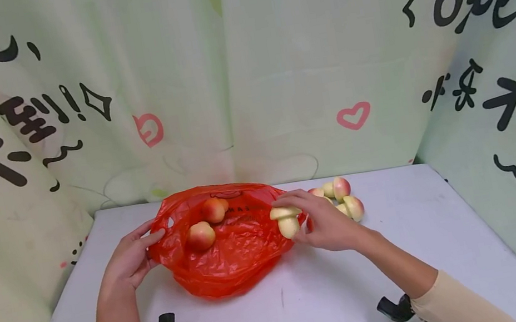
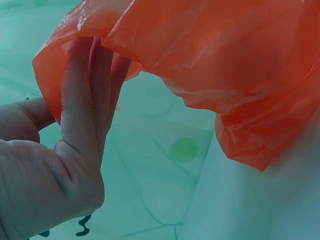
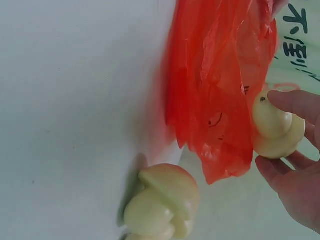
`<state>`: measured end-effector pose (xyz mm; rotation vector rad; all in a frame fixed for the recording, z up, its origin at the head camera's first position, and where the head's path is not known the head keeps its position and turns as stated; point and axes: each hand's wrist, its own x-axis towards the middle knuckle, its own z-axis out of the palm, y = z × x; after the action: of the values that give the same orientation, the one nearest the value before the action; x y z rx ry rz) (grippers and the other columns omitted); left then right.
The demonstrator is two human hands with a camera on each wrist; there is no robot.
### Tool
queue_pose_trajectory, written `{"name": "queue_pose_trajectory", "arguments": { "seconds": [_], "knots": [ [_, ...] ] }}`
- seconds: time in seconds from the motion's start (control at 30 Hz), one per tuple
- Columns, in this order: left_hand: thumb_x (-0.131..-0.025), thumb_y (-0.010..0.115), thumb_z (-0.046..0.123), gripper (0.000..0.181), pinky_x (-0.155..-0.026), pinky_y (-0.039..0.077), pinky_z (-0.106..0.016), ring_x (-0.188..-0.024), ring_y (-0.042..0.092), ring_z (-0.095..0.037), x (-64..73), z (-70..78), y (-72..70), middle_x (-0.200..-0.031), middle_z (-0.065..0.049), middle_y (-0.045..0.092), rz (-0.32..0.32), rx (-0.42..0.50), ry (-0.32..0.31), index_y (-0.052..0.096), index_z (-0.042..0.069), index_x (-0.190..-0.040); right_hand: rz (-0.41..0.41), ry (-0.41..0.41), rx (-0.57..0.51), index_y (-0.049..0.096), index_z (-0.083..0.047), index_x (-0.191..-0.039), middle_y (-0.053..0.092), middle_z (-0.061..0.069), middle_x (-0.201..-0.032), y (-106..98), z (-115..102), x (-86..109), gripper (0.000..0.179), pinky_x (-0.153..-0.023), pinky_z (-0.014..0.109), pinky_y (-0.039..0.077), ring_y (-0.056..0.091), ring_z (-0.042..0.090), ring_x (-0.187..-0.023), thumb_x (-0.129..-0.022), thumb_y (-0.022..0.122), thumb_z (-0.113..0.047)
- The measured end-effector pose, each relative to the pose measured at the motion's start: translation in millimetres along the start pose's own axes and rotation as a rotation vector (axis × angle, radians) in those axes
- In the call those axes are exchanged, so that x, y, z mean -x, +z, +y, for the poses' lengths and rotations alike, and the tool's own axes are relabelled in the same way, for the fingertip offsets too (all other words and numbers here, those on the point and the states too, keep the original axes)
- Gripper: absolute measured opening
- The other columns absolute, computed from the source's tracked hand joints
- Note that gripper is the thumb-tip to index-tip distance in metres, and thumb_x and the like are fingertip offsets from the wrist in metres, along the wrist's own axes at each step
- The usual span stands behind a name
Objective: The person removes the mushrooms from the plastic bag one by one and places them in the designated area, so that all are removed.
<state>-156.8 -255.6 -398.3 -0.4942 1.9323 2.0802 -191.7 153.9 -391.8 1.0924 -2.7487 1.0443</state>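
A red plastic bag (image 1: 234,266) lies on the table with its mouth spread wide. My left hand (image 1: 128,257) grips the bag's left rim, the thumb on one side and the fingers on the other in the left wrist view. At the bag's right rim, my right hand (image 1: 323,221) holds a cream toy mushroom (image 3: 272,120) between thumb and fingers. Inside the bag rest two mushrooms with red-and-yellow caps, one nearer the front (image 1: 200,236) and one behind it (image 1: 213,210).
Several more toy mushrooms (image 1: 354,207) lie on the white table (image 1: 404,250) beyond my right hand, partly hidden by it. A pale curtain (image 1: 274,68) with black lettering and hearts surrounds the table at the back and both sides.
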Motion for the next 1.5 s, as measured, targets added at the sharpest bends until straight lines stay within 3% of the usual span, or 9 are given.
{"name": "queue_pose_trajectory", "arguments": {
  "seconds": [0.2,0.57,1.07,1.5],
  "knots": [
    [-0.106,0.062,0.030,0.070,-0.091,0.062,-0.029,-0.108,0.064,-0.012,0.5,-1.2,-0.9,-0.158,-0.012,0.041,-0.003,0.003,-0.001,0.028,0.021,-0.166,0.038,-0.061,0.037,0.060,-0.022,-0.145,0.057,-0.004,-0.147,-6,-1,12.6,0.069,-0.094,0.044,0.061,0.050,0.023,-0.141,-0.083,0.085,-0.005],
    [-0.106,0.062,0.031,0.070,-0.089,0.062,-0.028,-0.105,0.065,-0.010,0.2,-1.9,-4.2,-0.152,-0.009,0.046,-0.001,-0.001,-0.006,0.028,0.021,-0.166,0.055,-0.069,0.038,0.060,-0.023,-0.145,0.057,-0.007,-0.146,-8,2,38.8,0.072,-0.097,0.044,0.060,0.052,0.020,-0.137,-0.081,0.085,-0.002],
    [-0.105,0.063,0.031,0.071,-0.090,0.062,-0.029,-0.105,0.065,-0.010,0.4,0.0,-2.0,-0.156,-0.010,0.043,0.000,0.009,-0.011,0.028,0.021,-0.166,0.084,-0.097,0.080,0.062,-0.022,-0.142,0.058,-0.007,-0.145,0,5,69.0,0.071,-0.104,0.033,0.056,0.052,0.017,-0.138,-0.079,0.086,-0.002],
    [-0.106,0.062,0.031,0.069,-0.090,0.062,-0.029,-0.106,0.065,-0.011,0.2,-0.1,-1.9,-0.158,-0.010,0.042,0.000,0.010,-0.010,0.028,0.023,-0.166,0.025,-0.015,0.072,0.063,-0.025,-0.141,0.058,-0.003,-0.144,12,22,79.4,0.073,-0.101,0.041,0.058,0.055,0.021,-0.136,-0.077,0.088,0.000]
  ]
}}
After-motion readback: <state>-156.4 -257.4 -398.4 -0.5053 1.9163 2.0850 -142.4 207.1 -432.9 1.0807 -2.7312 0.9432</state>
